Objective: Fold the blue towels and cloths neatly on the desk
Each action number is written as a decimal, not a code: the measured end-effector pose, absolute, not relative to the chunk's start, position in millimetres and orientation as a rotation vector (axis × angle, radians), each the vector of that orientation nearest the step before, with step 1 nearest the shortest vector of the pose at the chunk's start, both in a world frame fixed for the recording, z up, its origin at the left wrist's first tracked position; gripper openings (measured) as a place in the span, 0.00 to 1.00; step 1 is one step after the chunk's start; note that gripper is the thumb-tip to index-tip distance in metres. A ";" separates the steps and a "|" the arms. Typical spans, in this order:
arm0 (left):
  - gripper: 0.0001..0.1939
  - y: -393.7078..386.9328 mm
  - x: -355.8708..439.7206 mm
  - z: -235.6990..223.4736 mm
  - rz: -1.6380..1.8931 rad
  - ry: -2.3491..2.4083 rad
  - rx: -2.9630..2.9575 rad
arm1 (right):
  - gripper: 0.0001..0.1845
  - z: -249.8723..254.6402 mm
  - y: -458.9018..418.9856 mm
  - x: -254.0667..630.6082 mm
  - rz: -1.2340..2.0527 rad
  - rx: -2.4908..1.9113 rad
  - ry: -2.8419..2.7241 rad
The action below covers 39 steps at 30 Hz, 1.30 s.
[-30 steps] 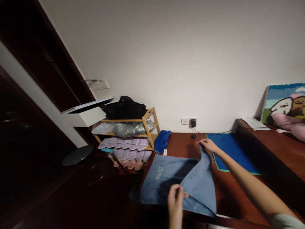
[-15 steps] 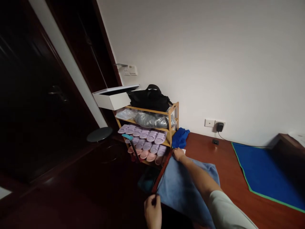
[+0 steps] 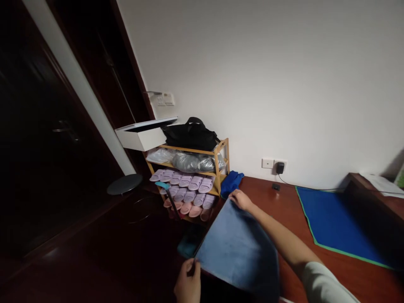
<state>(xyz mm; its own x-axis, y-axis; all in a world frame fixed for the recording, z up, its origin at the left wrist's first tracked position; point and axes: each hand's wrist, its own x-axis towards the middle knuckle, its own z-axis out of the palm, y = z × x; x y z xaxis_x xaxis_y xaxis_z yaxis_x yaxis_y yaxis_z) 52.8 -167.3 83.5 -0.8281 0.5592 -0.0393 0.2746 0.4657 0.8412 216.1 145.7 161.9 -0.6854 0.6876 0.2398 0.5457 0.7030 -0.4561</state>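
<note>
A greyish-blue cloth (image 3: 233, 240) is stretched between my hands along its left edge, over the reddish-brown wooden tabletop (image 3: 259, 193). My left hand (image 3: 188, 281) pinches the near corner at the bottom of the view. At the far corner, close to the shoe rack, my right hand (image 3: 240, 200) grips the cloth with closed fingers. The rest of the cloth hangs in a sheet toward me, partly behind my right forearm. Just beyond my right hand lies a crumpled bright blue cloth (image 3: 232, 182).
A wooden rack (image 3: 217, 168) holds lilac slippers (image 3: 186, 181), pink slippers, plastic-wrapped items and a black bag (image 3: 192, 135). A white box (image 3: 139, 139) juts out from its top. A round stool (image 3: 124, 184) stands left. A green-edged blue cloth (image 3: 334, 223) lies right, near a plugged-in adapter (image 3: 280, 168).
The greyish-blue cloth is now pulled flatter and tauter between my hands. My left hand has shifted left and down in view. The whole scene has slid slightly left with the camera.
</note>
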 end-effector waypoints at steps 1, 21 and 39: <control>0.20 -170.8 55.8 95.7 1.369 2.411 0.734 | 0.13 177.2 142.2 236.5 0.504 -0.918 -2.488; 0.20 -119.5 151.2 340.2 2.160 1.255 1.081 | 0.23 377.6 -40.1 557.6 0.890 -0.847 -1.794; 0.24 -28.1 155.7 124.0 1.624 1.818 1.382 | 0.23 139.9 57.4 506.5 0.743 -1.408 -1.424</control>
